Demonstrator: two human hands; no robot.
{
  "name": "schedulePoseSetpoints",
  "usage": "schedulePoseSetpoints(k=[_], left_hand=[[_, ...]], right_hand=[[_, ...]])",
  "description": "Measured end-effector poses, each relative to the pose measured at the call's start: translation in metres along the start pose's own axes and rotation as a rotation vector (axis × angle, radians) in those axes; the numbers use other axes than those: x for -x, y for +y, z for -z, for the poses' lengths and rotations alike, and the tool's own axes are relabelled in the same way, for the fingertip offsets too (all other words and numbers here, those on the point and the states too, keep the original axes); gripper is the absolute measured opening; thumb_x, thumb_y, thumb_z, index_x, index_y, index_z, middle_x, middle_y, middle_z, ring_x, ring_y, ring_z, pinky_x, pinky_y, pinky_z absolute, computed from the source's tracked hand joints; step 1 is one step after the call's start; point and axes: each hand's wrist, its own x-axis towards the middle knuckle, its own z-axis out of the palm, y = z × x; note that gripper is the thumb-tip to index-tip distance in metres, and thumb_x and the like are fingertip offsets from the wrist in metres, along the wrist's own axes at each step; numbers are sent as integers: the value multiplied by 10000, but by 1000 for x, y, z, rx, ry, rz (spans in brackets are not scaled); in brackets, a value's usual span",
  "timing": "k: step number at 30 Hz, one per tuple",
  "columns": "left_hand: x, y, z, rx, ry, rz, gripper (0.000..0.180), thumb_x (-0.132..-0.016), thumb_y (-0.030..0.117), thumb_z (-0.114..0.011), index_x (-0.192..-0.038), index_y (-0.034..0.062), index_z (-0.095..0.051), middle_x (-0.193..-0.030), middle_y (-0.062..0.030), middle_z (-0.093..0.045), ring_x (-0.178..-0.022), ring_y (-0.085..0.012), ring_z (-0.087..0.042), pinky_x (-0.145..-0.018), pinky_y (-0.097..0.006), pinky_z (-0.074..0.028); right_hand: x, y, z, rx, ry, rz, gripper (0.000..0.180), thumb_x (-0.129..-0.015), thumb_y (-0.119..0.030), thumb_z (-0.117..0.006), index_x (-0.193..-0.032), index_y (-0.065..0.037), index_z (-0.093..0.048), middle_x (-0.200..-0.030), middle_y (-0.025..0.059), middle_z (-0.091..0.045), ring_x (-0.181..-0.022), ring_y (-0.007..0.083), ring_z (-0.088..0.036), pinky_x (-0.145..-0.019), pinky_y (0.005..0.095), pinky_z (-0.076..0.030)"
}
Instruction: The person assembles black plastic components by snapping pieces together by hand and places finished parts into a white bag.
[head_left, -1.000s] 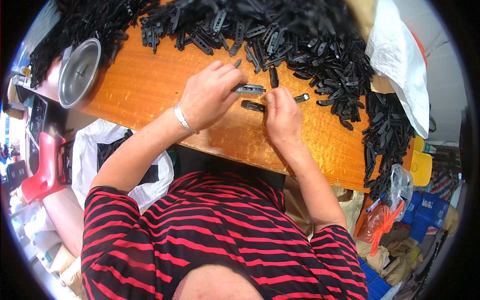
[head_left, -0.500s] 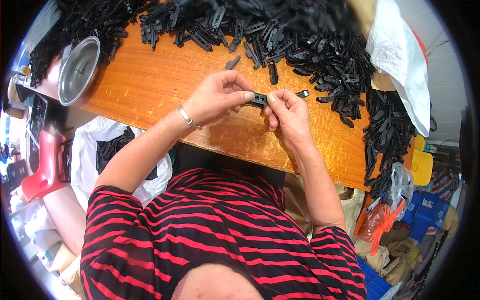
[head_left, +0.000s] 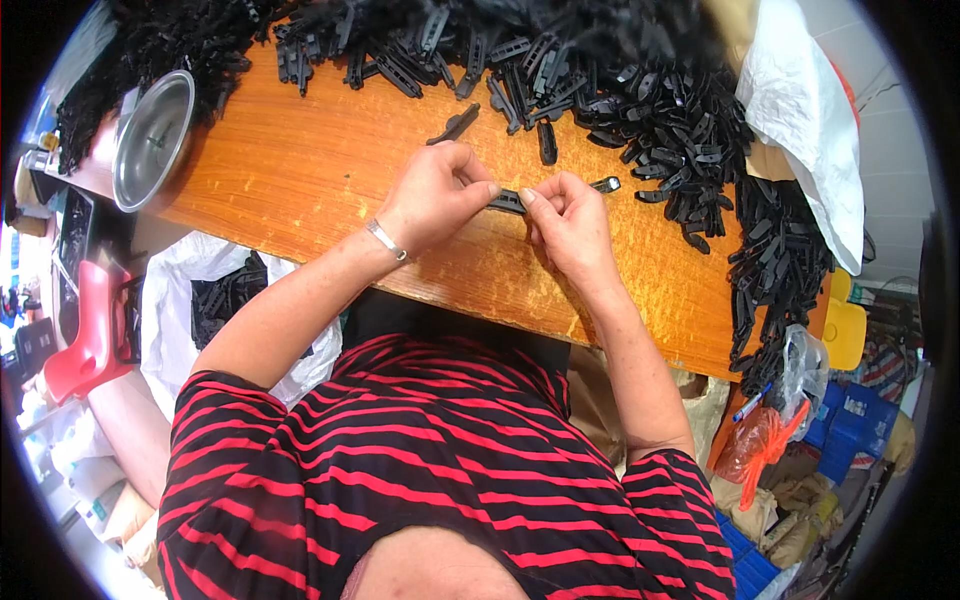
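Between my two hands, above the wooden table (head_left: 300, 180), is a narrow black plastic part (head_left: 507, 202) with slots along it. My left hand (head_left: 436, 190) pinches its left end between thumb and fingers. The right end is gripped by the thumb and curled fingers of my right hand (head_left: 572, 220). Fingers hide both of its ends. Beyond my left hand lies a single loose black piece (head_left: 455, 124). Another short dark piece with a shiny tip (head_left: 606, 185) rests just right of my right hand.
Heaps of similar black parts (head_left: 690, 150) cover the table's far and right sides. A round metal bowl (head_left: 155, 140) stands at the far left. Below the left table edge, a white sack (head_left: 170, 300) holds more black parts. A red chair (head_left: 95, 330) is farther left.
Both hands have shifted slightly left and a little lower with the black part still between them. More of the loose piece beyond my left hand now shows.
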Motion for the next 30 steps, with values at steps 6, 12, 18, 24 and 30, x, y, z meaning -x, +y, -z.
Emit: schedulePoseSetpoints(k=[6,12,18,24,30], left_hand=[[3,-5,-8,-306,127,-293,192,-880,135,-813,-851,11,-670,-797,-39,-622,-645,-130,-581,-598,-323,-481],[13,-2,19,-293,-57,-92,201,-869,191,-783,-857,19,-680,-904,-158,-678,-871,-340,-688,-776,-455,-539],[131,52,207,-457,-231,70,140,-857,127,-783,-882,38,-677,-818,-39,-588,-723,-146,-591,-652,-331,-487],[150,36,213,-691,14,18,233,-849,105,-776,-1068,33,-745,-931,-109,-656,-890,-227,-664,-787,-367,-543],[42,13,102,-512,140,-216,295,-913,201,-788,-1149,39,-716,-1004,-115,-689,-912,-244,-703,-764,-362,-554]], right_hand=[[-3,17,-1,372,103,287,221,-925,-175,-797,-879,-20,-646,-692,126,-668,-608,262,-646,-591,403,-503],[5,3,-2,408,21,254,210,-932,-202,-789,-886,-26,-683,-702,152,-666,-656,303,-665,-635,408,-517],[5,4,26,352,68,394,138,-948,-158,-757,-964,-23,-741,-784,111,-718,-704,239,-689,-672,360,-544],[-37,-27,39,857,146,692,204,-938,33,-648,-1104,-47,-736,-1072,153,-690,-844,343,-734,-745,460,-600],[-45,-34,31,1043,23,716,192,-883,-76,-775,-1072,-74,-740,-1015,147,-649,-826,352,-728,-734,468,-605]])
